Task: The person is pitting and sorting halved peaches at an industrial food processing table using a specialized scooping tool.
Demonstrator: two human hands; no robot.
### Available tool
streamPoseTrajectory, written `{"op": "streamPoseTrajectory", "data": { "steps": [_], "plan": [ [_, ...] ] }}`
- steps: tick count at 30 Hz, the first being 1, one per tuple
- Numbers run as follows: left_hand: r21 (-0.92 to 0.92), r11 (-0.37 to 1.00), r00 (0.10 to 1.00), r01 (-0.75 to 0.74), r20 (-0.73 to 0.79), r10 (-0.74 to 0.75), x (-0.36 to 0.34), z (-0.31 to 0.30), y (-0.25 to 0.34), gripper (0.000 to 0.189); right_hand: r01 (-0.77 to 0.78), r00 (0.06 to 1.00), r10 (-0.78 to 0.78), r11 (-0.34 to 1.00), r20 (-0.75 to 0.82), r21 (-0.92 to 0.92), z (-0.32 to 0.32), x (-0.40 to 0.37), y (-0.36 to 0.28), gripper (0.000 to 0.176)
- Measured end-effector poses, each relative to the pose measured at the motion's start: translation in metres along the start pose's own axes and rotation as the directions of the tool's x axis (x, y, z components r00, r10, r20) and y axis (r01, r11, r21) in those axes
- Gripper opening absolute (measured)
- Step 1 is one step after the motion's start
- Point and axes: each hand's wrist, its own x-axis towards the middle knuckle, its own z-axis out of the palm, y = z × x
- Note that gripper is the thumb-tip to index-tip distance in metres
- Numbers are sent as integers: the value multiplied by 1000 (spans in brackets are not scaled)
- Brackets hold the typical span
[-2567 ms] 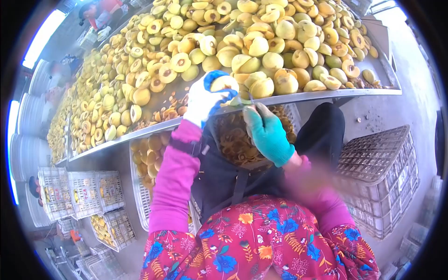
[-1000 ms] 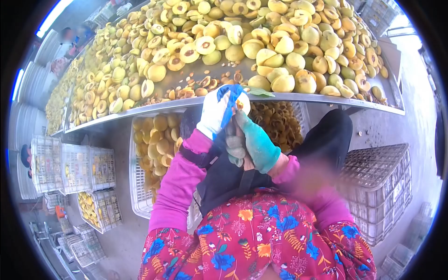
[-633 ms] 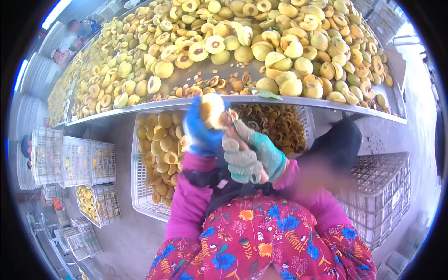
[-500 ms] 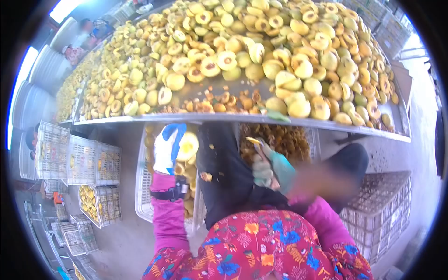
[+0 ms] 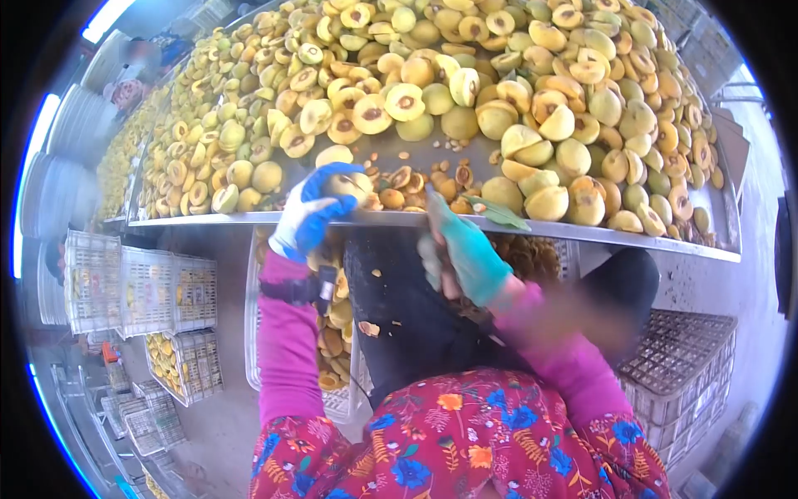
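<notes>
After the left hand (image 5: pixel 305 214) rose from below the desk (image 5: pixel 224 219) to its near edge, handling was back at the fruit pile (image 5: pixel 416 104).
It pinched a fruit piece (image 5: pixel 355 188) above that edge; farther right along the edge, the right hand (image 5: pixel 470 256) curled round a tool handle (image 5: pixel 450 283).

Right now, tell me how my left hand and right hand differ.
Glove: the left hand wears white and blue; the right hand wears green with greyish fingers.
Hold: the left hand curves around a yellow fruit, how firmly is unclear; the right hand is closed on a brown handle.
Shared: both are gloved, below purple sleeves.
</notes>
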Motion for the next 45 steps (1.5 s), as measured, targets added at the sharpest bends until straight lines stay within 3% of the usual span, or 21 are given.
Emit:
{"op": "streamPoseTrajectory", "data": {
  "steps": [2, 6, 8, 9, 10, 12, 13, 14, 15, 16, 17, 20, 24, 30, 32, 34, 35, 36, 38, 43, 45],
  "plan": [
    [-199, 978, 995, -63, 60, 77, -5, 32, -10, 33, -37, 999, 37, 997, 14, 71, 11, 14, 2, 41],
    [-105, 971, 966, -215, -171, 196, -7, 83, -3, 30, 392, 916, -389, 920, -100, 19, 13, 17, 10, 29],
    [360, 811, 885, -460, 117, 450, -11, 73, -15, 27, 712, 678, -733, 674, -58, -196, -1, 28, 25, 25],
    [66, 976, 978, -207, -10, 208, -10, 74, -13, 26, 706, 647, -762, 578, 40, -409, -12, 26, 30, 23],
    [63, 976, 978, -206, -10, 207, -11, 78, -10, 26, 704, 648, -761, 578, 39, -412, -22, 21, 36, 23],
    [-196, 980, 941, 26, -326, -90, -13, 89, -6, 30, 391, 841, -522, 770, -143, -504, -15, -6, 30, 20],
    [-399, 916, 942, -40, -321, -99, -12, 96, -5, 34, 617, 692, -721, 617, -37, -489, -12, -5, 35, 24],
    [-400, 916, 942, -39, -321, -101, -11, 97, -8, 34, 615, 693, -720, 618, -38, -490, -11, -9, 32, 24],
    [55, 966, 914, -254, -314, 258, -10, 97, -13, 32, 554, 658, -751, 428, 60, -714, -6, -16, 28, 26],
    [479, 761, 816, -438, -143, 560, -11, 97, -16, 31, 456, 636, -753, 193, 167, -869, -3, -20, 27, 27],
    [509, 755, 827, -413, -137, 545, -14, 102, -13, 30, 416, 677, -710, 148, 196, -897, -5, -20, 28, 31],
    [641, 642, 795, -421, -80, 601, -16, 104, -12, 33, 357, 730, -671, 210, 132, -910, -6, -22, 25, 32],
    [278, 880, 838, -385, -295, 460, -21, 114, -3, 32, 433, 678, -724, 254, 126, -865, -3, -18, 26, 32],
    [501, 777, 786, -381, -267, 558, -17, 107, -24, 25, 471, 721, -681, 345, 129, -812, -2, -7, 48, 32],
    [564, 729, 792, -389, -199, 577, -18, 108, -26, 23, 449, 851, -524, 707, 21, -547, 0, -6, 60, 30],
    [31, 966, 909, -258, -330, 253, -21, 115, -22, 24, 298, 929, -365, 837, -61, -460, 20, -29, 37, 34],
    [355, 846, 828, -398, -257, 498, -20, 112, -24, 22, 230, 956, -282, 892, -80, -389, 21, -33, 35, 35],
    [381, 833, 799, -400, -300, 521, -17, 117, -28, 22, 159, 976, -196, 936, -91, -316, 21, -35, 36, 36],
    [-182, 961, 933, -210, -332, 141, -17, 118, -24, 25, 135, 981, -168, 953, -101, -272, 24, -36, 38, 40],
    [-372, 927, 999, -41, -49, 24, -11, 108, -23, 30, -318, 924, 184, 855, 335, 409, 12, -43, 32, 45],
    [-378, 925, 989, 32, 148, 26, -11, 111, -14, 39, -323, 919, 198, 873, 341, 366, 8, -47, 32, 44]
  ]
}}
